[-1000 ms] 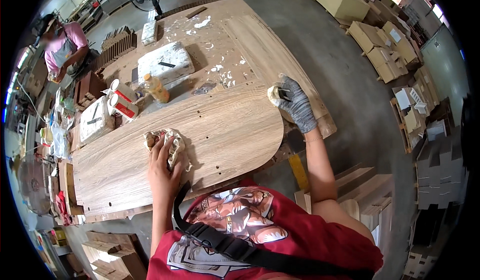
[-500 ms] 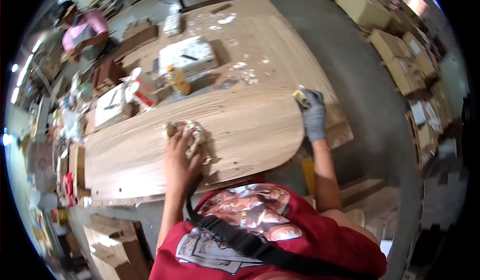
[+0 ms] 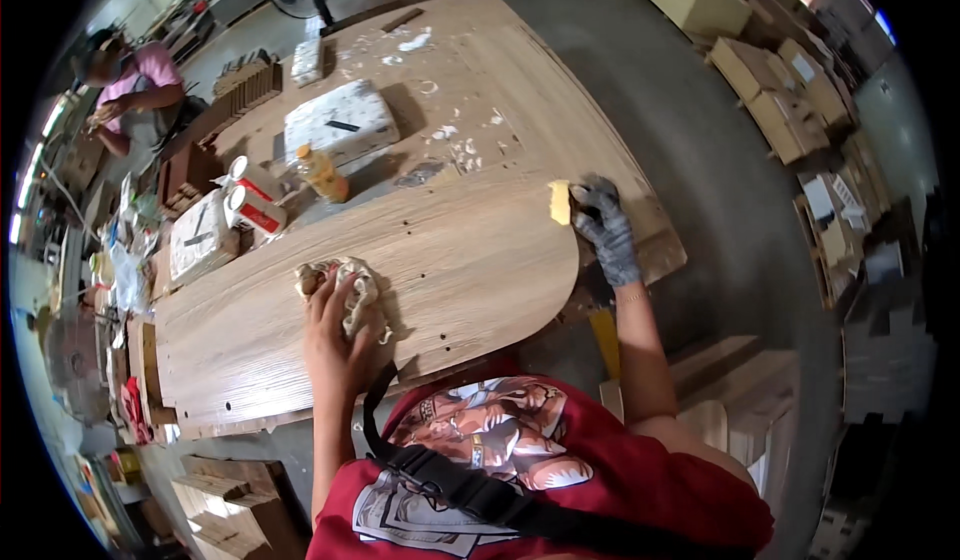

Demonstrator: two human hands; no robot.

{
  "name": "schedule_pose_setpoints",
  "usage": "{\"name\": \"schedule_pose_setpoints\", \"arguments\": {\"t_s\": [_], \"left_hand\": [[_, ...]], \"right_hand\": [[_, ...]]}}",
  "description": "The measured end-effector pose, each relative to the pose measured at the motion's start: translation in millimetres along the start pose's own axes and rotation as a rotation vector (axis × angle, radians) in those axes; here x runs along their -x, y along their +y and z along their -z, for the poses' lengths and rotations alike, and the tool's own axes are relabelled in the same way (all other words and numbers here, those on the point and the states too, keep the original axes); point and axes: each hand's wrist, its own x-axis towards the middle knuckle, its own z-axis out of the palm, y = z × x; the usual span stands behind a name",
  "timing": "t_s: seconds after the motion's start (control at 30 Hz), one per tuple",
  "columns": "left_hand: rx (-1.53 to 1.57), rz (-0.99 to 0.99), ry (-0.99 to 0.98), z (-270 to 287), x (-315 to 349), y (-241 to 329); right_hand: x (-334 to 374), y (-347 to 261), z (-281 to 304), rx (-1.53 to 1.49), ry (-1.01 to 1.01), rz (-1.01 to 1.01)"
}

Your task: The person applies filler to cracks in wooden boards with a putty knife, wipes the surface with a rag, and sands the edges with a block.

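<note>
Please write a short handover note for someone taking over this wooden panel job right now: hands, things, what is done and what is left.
Left hand: bare, pressed flat on a crumpled beige rag on the long rounded light-wood panel.
Right hand: in a grey knit glove, pinching a small yellow block, perhaps a sponge or sanding pad, at the panel's far right edge.
Nearby on the bench: an orange-filled plastic bottle, two red-and-white cans and a white slab.
Done: cannot tell how much of the surface has been treated.
Left: likely the remaining surface and edge; check by touch.
</note>
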Motion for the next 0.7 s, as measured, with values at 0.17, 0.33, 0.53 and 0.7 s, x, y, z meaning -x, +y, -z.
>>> {"name": "schedule_pose_setpoints", "arguments": {"t_s": [0.17, 0.33, 0.53, 0.7], "left_hand": [[0.049, 0.027, -0.025, -5, -1, 5], [0.029, 0.010, -0.007, -5, -1, 7], [0.019, -0.011, -0.011, -7, -1, 2], [0.011, 0.014, -0.004, -5, 0, 1]], "right_hand": [[-14, -7, 12, -0.252, -0.127, -0.244], [-45, 2, 6, -0.300, 0.075, -0.158], [-80, 19, -8, -0.132, -0.082, -0.293], [-87, 7, -15, -0.272, -0.165, -0.413]]}}
